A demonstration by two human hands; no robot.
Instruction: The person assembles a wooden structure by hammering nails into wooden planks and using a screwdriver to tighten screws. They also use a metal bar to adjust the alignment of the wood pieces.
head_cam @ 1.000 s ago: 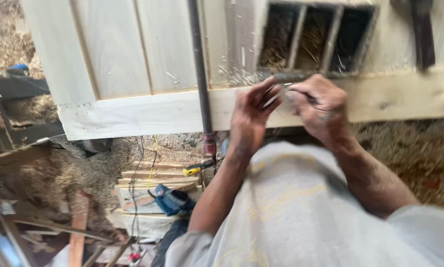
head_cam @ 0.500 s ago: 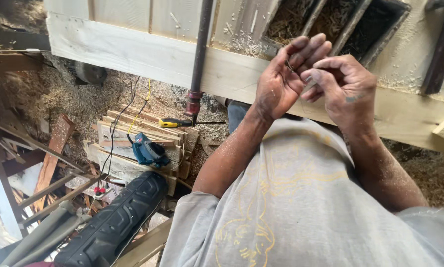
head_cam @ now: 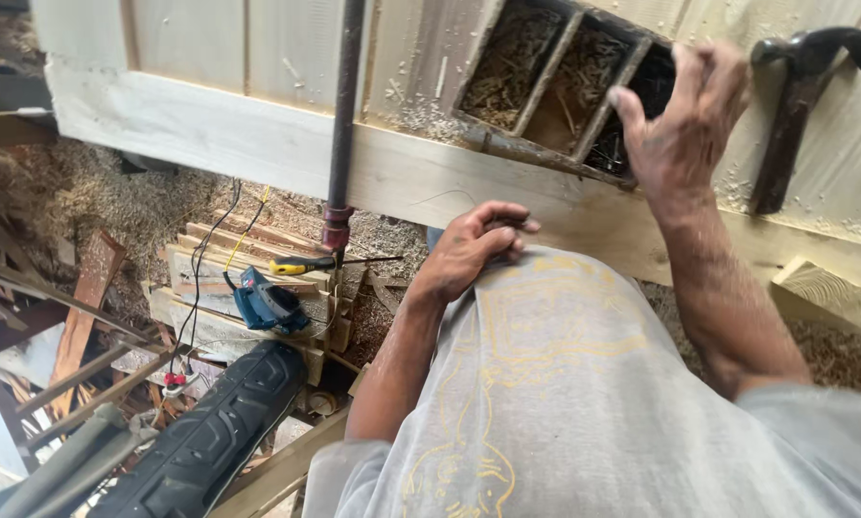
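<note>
Right hand (head_cam: pixel 685 120), grip spread, over compartment tray (head_cam: pixel 522 144) edge; left hand (head_cam: pixel 474 251) loosely curled, empty.

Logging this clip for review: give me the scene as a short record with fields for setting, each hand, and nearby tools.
Setting: pale wooden panel strewn with sawdust
Right hand: open, fingers spread over the divided wooden tray
Left hand: loosely curled by the panel's edge, holding nothing visible
Nearby tools: dark claw hammer on the panel; blue power tool and yellow-handled screwdriver on stacked timber

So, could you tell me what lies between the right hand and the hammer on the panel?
In the head view, only bare pale wood with some sawdust lies between the right hand and the hammer; they are apart.
</note>
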